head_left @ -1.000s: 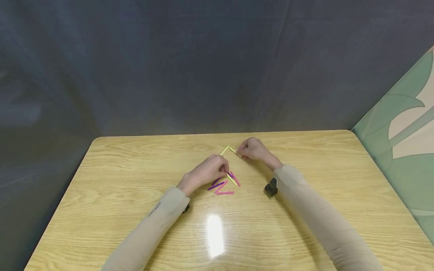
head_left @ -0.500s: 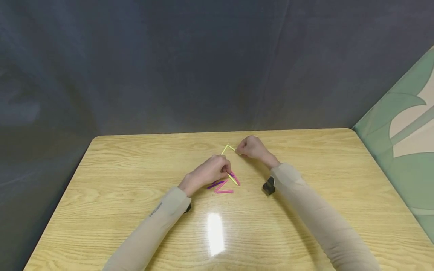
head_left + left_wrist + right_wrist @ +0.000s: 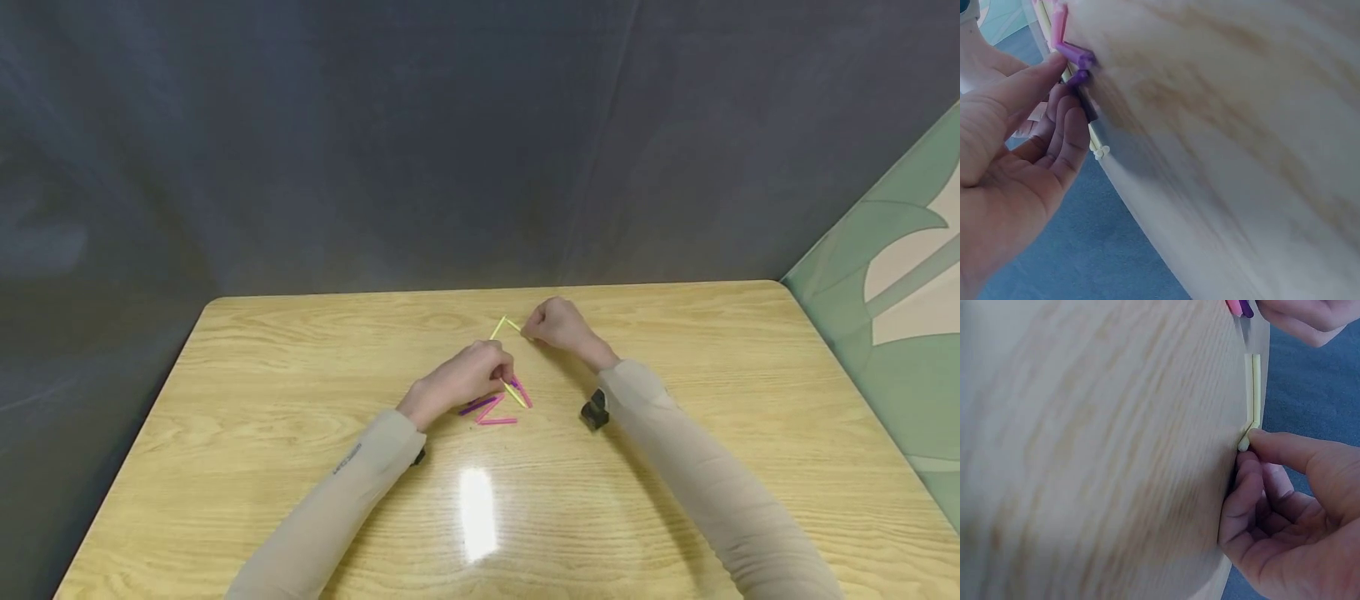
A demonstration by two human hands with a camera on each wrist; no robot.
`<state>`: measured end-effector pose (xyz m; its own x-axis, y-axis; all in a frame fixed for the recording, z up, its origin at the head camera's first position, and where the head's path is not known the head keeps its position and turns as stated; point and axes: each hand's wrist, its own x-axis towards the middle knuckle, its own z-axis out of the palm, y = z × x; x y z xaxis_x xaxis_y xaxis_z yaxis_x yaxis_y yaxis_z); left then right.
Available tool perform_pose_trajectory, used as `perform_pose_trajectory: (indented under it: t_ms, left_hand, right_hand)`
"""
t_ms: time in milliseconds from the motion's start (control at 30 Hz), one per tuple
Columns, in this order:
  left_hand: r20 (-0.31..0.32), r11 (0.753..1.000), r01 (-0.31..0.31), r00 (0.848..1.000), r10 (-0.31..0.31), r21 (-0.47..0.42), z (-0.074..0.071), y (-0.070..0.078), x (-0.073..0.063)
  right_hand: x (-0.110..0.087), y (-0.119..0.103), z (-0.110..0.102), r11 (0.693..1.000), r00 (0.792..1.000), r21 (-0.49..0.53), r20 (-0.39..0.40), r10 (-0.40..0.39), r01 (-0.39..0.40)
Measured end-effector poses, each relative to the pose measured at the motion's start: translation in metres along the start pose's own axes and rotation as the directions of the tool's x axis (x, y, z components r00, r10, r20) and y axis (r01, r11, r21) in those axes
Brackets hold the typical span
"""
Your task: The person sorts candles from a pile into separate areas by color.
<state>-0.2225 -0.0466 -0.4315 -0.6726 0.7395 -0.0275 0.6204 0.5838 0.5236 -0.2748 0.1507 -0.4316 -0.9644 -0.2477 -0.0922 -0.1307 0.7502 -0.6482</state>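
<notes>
My right hand [image 3: 561, 325] pinches the near end of a yellow stick [image 3: 513, 324] lying at the back of the table. Its far end meets a second yellow stick [image 3: 497, 328], making a peak. My left hand [image 3: 472, 371] is over the small pile in front, its thumb and fingertips around a purple stick [image 3: 1077, 78], mostly hidden by the fingers. Beside those fingertips lie another yellow stick [image 3: 517, 395] and a pink stick [image 3: 525, 394]. Nearer to me are a purple stick [image 3: 477, 406] and a pink stick [image 3: 498, 422].
The wood-grain table [image 3: 300, 375] ends at a dark curtain [image 3: 480, 150] behind. A green and cream patterned panel [image 3: 900, 275] borders it on the right. Glare [image 3: 477, 512] shines on the tabletop near the front.
The left hand has shifted slightly to the right over the pile. The right hand keeps its pinch on the yellow stick and has barely moved. The peak of yellow sticks stays together.
</notes>
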Motion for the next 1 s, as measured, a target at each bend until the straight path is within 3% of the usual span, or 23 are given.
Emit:
perform_pose_trajectory:
  t_ms: [700,1000]
  left_hand:
    - [0.015,1.000,0.005,1.000,-0.005,0.018,-0.0007,-0.0057,-0.0044]
    - [0.022,1.000,0.007,1.000,-0.007,-0.003,-0.0007,-0.0061,-0.0038]
  right_hand:
    - [0.0030,0.0005,0.0057,0.997,0.999,0.063,0.009,0.033,-0.034]
    - [0.0037,0.0088,0.0004,0.984,0.997,0.166,0.061,0.054,-0.063]
